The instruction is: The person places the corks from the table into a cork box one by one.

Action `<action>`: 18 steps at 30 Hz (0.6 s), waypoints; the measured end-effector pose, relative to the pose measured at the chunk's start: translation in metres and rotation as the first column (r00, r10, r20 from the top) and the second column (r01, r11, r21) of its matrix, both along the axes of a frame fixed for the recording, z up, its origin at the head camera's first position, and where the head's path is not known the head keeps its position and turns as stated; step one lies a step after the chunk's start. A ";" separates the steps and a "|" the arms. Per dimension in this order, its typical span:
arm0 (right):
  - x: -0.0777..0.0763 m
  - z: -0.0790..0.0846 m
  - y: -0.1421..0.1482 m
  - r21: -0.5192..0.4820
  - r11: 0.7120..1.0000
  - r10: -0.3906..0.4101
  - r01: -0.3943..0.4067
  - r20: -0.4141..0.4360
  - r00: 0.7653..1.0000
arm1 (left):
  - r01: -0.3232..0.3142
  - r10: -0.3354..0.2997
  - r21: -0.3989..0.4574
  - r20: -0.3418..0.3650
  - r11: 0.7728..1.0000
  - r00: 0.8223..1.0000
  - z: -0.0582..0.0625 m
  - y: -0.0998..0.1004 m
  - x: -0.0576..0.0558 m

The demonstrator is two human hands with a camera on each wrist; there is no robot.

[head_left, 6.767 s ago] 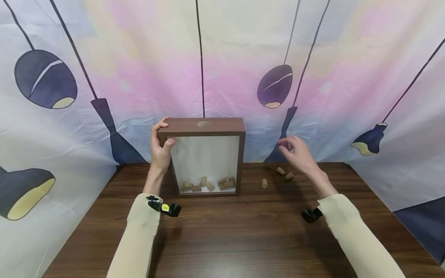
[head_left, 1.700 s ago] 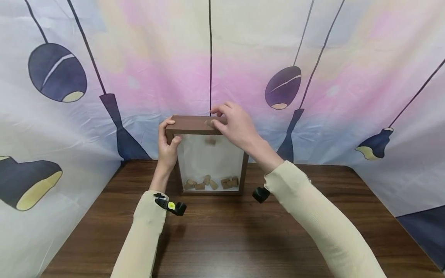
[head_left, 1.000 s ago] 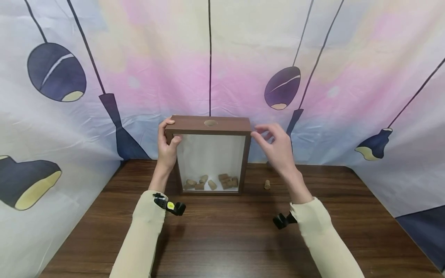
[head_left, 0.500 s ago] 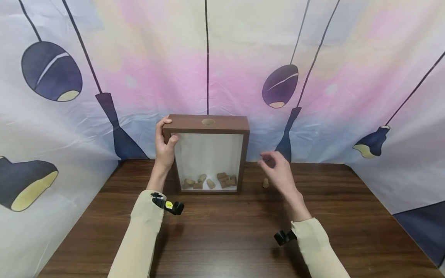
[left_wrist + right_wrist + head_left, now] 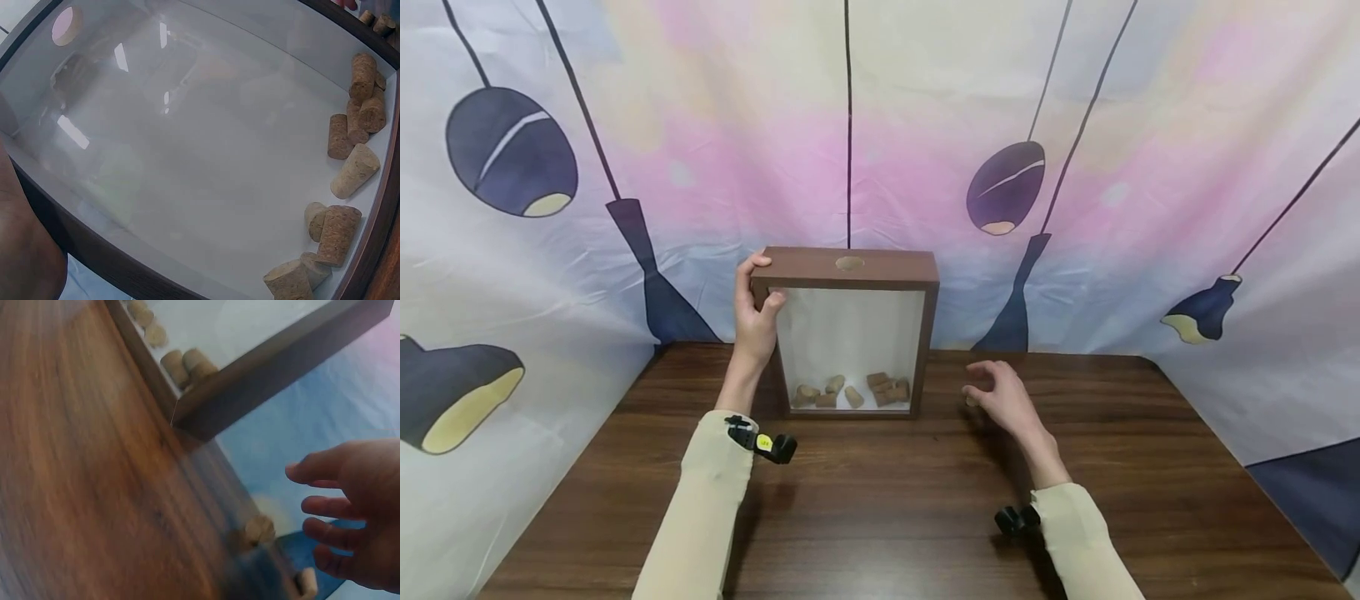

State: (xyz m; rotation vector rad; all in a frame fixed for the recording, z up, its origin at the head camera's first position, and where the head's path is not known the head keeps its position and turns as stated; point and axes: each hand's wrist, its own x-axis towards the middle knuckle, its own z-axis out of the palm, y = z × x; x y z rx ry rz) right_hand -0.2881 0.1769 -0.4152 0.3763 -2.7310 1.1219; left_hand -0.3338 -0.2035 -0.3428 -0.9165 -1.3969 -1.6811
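Note:
A shallow brown box (image 5: 857, 277) with a clear front and a round hole (image 5: 850, 263) in its top stands upright on the table. Several corks (image 5: 889, 390) lie along its bottom, seen closer as a row of corks (image 5: 355, 172) in the left wrist view. My left hand (image 5: 754, 325) grips the box's upper left corner, thumb in front. Right of the box, my right hand (image 5: 1009, 404) hovers low with thumb and fingers apart, beside a loose cork (image 5: 972, 401) it partly hides. The right wrist view shows two loose corks, one cork (image 5: 259, 530) nearer the box.
The brown wooden table (image 5: 865, 500) runs under everything. Just behind it hangs a cloth backdrop (image 5: 910, 167) printed with lamps, close to the back of the box.
A cork has dropped through the hole and joined the right-hand pile inside. My right hand has moved off the box top, right and down to the loose corks. The left hand keeps its grip.

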 end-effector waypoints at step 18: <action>-0.011 -0.029 0.014 0.104 0.994 0.033 -0.039 0.063 0.997 | -0.028 0.028 -0.015 0.004 1.000 1.000 0.000 -0.002 0.003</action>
